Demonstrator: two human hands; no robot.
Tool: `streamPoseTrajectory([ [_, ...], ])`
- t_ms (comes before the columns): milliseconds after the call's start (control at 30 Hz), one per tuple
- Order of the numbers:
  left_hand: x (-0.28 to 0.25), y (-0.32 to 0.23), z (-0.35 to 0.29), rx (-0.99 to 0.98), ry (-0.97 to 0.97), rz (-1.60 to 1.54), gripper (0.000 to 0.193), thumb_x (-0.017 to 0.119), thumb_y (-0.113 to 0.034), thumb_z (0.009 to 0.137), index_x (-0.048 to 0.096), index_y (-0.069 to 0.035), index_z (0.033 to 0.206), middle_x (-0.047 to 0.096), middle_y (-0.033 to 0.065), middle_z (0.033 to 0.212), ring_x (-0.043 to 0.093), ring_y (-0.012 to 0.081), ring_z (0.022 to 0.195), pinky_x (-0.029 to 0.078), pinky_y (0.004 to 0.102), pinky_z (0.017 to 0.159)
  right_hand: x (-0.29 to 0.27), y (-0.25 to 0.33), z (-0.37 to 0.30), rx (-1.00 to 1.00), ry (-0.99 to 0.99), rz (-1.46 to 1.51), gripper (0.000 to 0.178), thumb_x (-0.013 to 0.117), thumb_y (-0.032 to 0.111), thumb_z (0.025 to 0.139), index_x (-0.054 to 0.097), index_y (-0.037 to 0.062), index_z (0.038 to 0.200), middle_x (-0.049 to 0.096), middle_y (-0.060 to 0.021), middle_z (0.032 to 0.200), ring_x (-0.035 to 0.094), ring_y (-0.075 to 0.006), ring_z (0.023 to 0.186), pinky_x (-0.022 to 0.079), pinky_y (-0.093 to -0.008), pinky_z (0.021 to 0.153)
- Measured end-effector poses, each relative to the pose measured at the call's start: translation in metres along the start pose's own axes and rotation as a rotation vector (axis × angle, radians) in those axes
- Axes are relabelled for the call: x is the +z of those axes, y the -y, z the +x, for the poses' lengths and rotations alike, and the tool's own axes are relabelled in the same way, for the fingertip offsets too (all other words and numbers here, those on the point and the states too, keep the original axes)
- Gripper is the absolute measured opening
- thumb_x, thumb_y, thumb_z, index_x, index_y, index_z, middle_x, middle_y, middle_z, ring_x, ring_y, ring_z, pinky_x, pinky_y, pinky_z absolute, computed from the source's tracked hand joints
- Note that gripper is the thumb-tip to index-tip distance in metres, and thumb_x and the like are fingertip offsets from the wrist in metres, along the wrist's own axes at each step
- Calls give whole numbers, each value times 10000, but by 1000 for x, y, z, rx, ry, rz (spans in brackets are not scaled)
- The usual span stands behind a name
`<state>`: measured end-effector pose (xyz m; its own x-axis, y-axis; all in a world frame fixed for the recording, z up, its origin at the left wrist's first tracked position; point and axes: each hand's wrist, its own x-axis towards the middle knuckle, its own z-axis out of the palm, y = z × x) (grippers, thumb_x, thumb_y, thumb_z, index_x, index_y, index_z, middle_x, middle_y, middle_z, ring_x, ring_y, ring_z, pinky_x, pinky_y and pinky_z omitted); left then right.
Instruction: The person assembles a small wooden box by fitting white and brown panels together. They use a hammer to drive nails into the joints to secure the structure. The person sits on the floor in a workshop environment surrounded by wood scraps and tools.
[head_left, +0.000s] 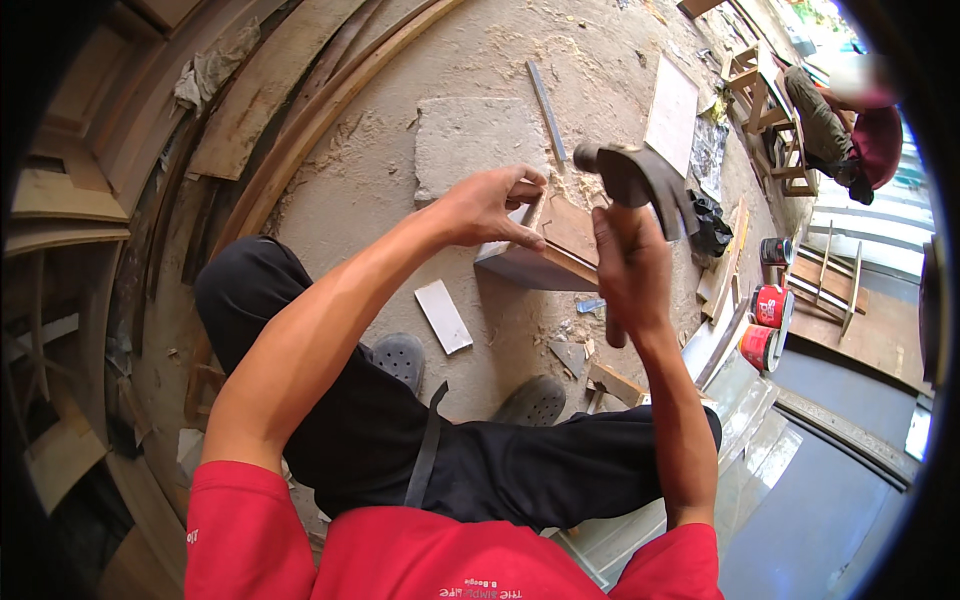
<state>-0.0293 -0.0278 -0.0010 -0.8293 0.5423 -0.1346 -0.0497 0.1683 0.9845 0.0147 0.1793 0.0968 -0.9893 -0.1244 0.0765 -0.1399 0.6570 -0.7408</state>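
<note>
My right hand point(634, 275) is wrapped round the handle of a claw hammer point(630, 180). Its dark metal head is raised above the right side of a small open wooden box point(528, 270). My left hand point(488, 207) grips the left edge of that box, thumb on the near side and fingers curled on the far side. Whether a nail sits between those fingers is too small to tell. The box has a grey outer wall and a brown inside, partly hidden by my right hand and the hammer.
Beyond the box lie a pale slab point(465, 140), a metal bar point(546, 112) and a white panel point(672, 118). A small white board piece point(443, 316) lies near my shoes. Paint cans point(768, 305) stand right; long planks point(275, 90) lean left. Another person point(850, 140) sits far right.
</note>
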Motion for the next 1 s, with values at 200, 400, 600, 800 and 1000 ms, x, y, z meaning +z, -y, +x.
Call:
streamPoseTrajectory([
  [200, 1, -5, -6, -43, -9, -11, 956, 910, -213, 712, 348, 7, 1454, 517, 266, 1428, 479, 334, 1368, 371, 409, 1170, -2, 7, 12, 208, 142, -156, 306, 657, 260, 951, 628, -43, 982, 658, -229, 784, 669, -323, 717, 499, -422, 682],
  [400, 1, -6, -4, -13, -11, 40, 969, 905, -239, 718, 335, -15, 1469, 535, 261, 1411, 479, 352, 1365, 375, 409, 1166, -1, 0, -3, 118, 140, -119, 248, 647, 204, 954, 634, -36, 1013, 671, -238, 834, 681, -334, 745, 505, -421, 680],
  [600, -2, -10, -8, -22, -30, 111, 971, 905, -262, 716, 344, -18, 1470, 561, 257, 1385, 496, 335, 1356, 398, 399, 1145, -5, 9, 13, 281, 148, -70, 288, 646, 244, 953, 614, -31, 1031, 665, -233, 794, 661, -295, 699, 500, -426, 661],
  [800, -1, -11, -6, -5, -13, 84, 962, 899, -248, 726, 340, -9, 1472, 558, 244, 1396, 498, 323, 1355, 399, 396, 1142, -3, 19, 13, 550, 349, -83, 302, 633, 259, 950, 616, -16, 1072, 664, -191, 750, 665, -260, 663, 510, -388, 646],
  [1000, -1, -7, -2, -23, -5, 65, 971, 899, -217, 727, 324, 3, 1478, 525, 262, 1423, 476, 331, 1371, 383, 392, 1157, -5, -1, 8, 134, 144, -73, 234, 630, 222, 959, 596, -6, 998, 629, -137, 740, 620, -220, 620, 474, -382, 586],
])
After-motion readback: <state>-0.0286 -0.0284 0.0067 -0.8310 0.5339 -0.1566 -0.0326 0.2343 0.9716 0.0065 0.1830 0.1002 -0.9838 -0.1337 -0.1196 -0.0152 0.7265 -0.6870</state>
